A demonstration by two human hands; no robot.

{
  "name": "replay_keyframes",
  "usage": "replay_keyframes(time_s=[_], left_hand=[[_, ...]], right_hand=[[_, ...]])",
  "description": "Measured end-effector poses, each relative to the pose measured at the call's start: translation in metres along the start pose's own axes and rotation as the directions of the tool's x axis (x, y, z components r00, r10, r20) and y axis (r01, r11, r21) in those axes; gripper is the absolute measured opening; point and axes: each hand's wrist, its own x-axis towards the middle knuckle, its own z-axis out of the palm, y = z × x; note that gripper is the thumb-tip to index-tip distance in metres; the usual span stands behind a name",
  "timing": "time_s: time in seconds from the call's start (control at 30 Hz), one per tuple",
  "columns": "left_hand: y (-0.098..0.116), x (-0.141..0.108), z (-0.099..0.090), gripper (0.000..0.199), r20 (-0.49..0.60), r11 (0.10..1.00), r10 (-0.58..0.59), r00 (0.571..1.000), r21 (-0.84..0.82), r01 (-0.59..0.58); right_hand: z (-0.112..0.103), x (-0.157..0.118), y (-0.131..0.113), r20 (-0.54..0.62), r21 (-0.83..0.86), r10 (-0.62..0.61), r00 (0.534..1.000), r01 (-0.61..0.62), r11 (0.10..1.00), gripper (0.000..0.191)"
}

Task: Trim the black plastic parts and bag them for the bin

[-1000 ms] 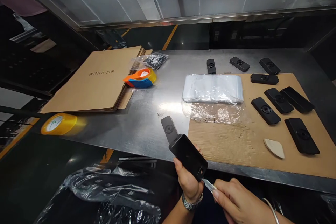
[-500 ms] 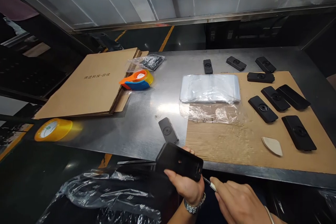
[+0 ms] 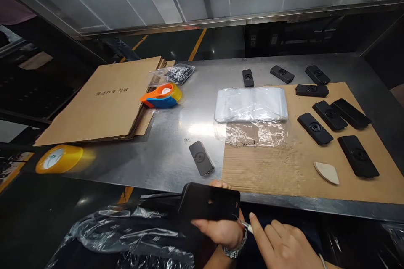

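The left hand (image 3: 222,232) wraps the open black housing (image 3: 197,197), which sits off the worktop (image 3: 151,164)'s near edge; the right hand (image 3: 285,243) grips a white-handled tool (image 3: 247,227), thumb out of sight, its tip at the housing's 4 o'clock corner, contact unclear. Work on that corner looks under way, not finished. From the housing, a small dark unit (image 3: 201,158) lies loose at 12 o'clock, outside it. More black pieces (image 3: 358,156) rest apart between 1 and 3 o'clock; which are worked over cannot be told.
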Motion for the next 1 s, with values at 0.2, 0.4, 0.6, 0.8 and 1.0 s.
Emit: replay_keyframes(time_s=[0.2,0.4,0.6,0.8,1.0], left_hand=[[0.001,-0.001,0.006,0.065,-0.086,1.0,0.023,0.996,0.004,-0.022],[0.0,-0.004,-0.002,0.066,-0.032,0.997,-0.073,0.997,0.014,0.073],[0.006,-0.003,-0.001,0.059,-0.255,0.957,-0.286,0.923,-0.02,0.291],[0.015,0.0,0.005,0.056,-0.157,0.89,-0.457,0.876,-0.084,0.449],[0.015,-0.002,0.002,0.05,0.013,0.861,-0.504,0.864,-0.072,0.504]], right_hand=[[0.004,-0.003,-0.002,0.029,0.005,0.012,1.0,-0.012,1.0,0.04],[0.002,0.001,0.001,-0.033,-0.018,0.039,0.999,-0.039,0.999,0.039],[-0.007,0.006,0.018,-0.039,-0.088,0.124,0.992,-0.127,0.988,0.043],[-0.005,-0.003,0.036,0.136,0.106,0.246,0.96,-0.261,0.96,0.04],[-0.013,-0.006,0.039,0.083,0.169,0.2,0.976,-0.211,0.963,0.035]])
